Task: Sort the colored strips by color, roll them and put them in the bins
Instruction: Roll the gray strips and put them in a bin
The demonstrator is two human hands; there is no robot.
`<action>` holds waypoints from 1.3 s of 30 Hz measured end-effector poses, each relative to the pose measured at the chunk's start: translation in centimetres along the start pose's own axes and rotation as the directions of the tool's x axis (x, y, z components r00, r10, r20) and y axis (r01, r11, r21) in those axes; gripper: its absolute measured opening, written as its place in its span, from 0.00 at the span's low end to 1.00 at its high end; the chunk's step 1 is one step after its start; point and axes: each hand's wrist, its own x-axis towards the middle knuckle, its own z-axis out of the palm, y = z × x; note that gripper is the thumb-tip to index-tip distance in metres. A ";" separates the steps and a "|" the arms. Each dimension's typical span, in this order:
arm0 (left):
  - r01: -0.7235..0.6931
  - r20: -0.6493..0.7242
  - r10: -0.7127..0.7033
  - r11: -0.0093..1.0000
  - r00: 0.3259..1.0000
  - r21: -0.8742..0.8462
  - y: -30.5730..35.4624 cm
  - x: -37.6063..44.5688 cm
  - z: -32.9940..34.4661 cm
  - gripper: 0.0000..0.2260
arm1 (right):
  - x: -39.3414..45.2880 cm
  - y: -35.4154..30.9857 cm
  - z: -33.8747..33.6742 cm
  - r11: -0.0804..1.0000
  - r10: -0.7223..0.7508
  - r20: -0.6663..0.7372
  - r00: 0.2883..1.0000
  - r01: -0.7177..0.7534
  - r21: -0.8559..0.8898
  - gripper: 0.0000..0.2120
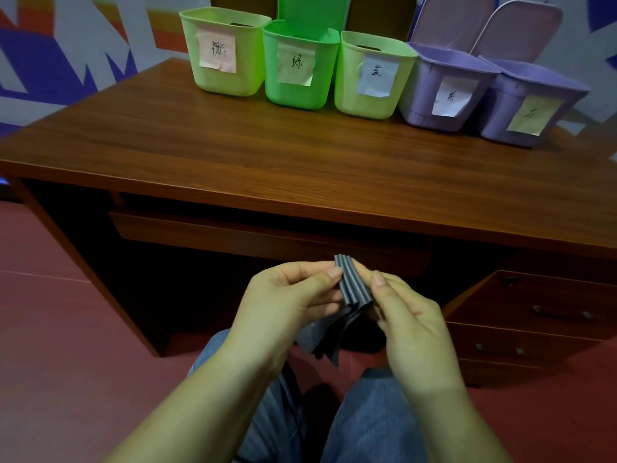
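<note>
A bunch of dark grey strips (pixel 350 284) is held in front of the desk, above my lap. My left hand (pixel 283 302) pinches the bunch from the left with thumb and fingers. My right hand (pixel 407 315) pinches it from the right. The strips' upper ends stand side by side between my fingertips, and their loose lower ends (pixel 329 339) hang down between my palms. Five labelled bins stand in a row at the back of the desk: a light green one (pixel 227 80), a bright green one (pixel 297 95), another light green one (pixel 370 105), and two purple ones (pixel 430 108) (pixel 497 125).
The wooden desk (pixel 267 152) has a keyboard shelf (pixel 233 232) under its top and drawers (pixel 534 315) at the lower right. The two purple bins have raised lids (pixel 521 28). My knees in blue jeans (pixel 367 422) are below the hands. The floor is red.
</note>
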 end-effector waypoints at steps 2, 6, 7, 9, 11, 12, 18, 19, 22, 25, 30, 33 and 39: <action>0.002 0.007 -0.002 0.999 1.000 0.042 0.1 0.1 -0.2 0.04 | 0.0 -0.1 -0.2 1.000 -0.010 0.016 1.000 0.010 -0.016 0.13; 0.031 0.028 -0.033 0.997 0.999 0.069 0.5 0.2 -0.2 0.03 | -0.2 -0.4 -0.5 0.998 -0.042 0.033 0.999 0.043 -0.044 0.10; 0.040 0.031 -0.042 0.997 0.999 0.064 0.6 0.2 -0.2 0.03 | -0.3 -0.6 -0.5 0.998 -0.039 0.047 0.998 0.041 -0.041 0.11; 0.054 0.030 -0.055 0.997 0.998 0.054 0.7 0.2 -0.3 0.02 | -0.4 -0.8 -0.4 0.998 -0.036 0.080 0.996 0.041 -0.052 0.12; 0.052 0.032 -0.054 0.997 0.998 0.061 0.8 0.2 -0.4 0.03 | -0.6 -0.9 -0.2 0.997 -0.035 0.102 0.994 0.042 -0.063 0.11; 0.046 0.037 -0.049 0.997 0.998 0.069 0.9 0.1 -0.5 0.06 | -0.6 -0.9 -0.2 0.996 -0.034 0.105 0.994 0.042 -0.073 0.11; 0.030 0.026 -0.033 0.994 0.999 0.102 0.6 0.0 -0.5 0.08 | -0.6 -0.2 0.3 1.000 0.017 0.010 1.000 -0.017 0.001 0.19; 0.031 0.030 -0.034 0.994 0.999 0.105 0.6 0.0 -0.5 0.07 | -0.6 -0.2 0.4 0.999 0.030 -0.004 1.000 -0.030 0.020 0.18; 0.048 0.032 -0.051 0.995 0.998 0.092 0.7 0.1 -0.4 0.07 | -0.5 -0.3 0.2 0.995 0.068 -0.026 0.997 -0.066 0.078 0.09; 0.055 0.025 -0.057 0.995 0.998 0.085 0.9 0.1 -0.4 0.06 | -0.5 -0.6 0.1 0.991 0.095 -0.034 0.995 -0.091 0.102 0.10; 0.023 0.009 -0.024 0.996 1.000 0.082 0.9 -0.1 -0.1 0.04 | -0.9 -0.6 0.8 1.000 0.023 -0.061 0.998 -0.022 0.010 0.13; 0.026 0.005 -0.026 0.997 1.000 0.068 1.0 -0.2 -0.1 0.03 | -1.0 -0.7 0.8 0.999 -0.005 -0.043 0.999 0.003 -0.043 0.15; 0.042 0.014 -0.043 0.996 0.999 0.077 1.2 -0.3 -0.2 0.01 | -0.6 -1.0 -0.1 0.999 0.025 -0.006 1.000 -0.024 0.024 0.09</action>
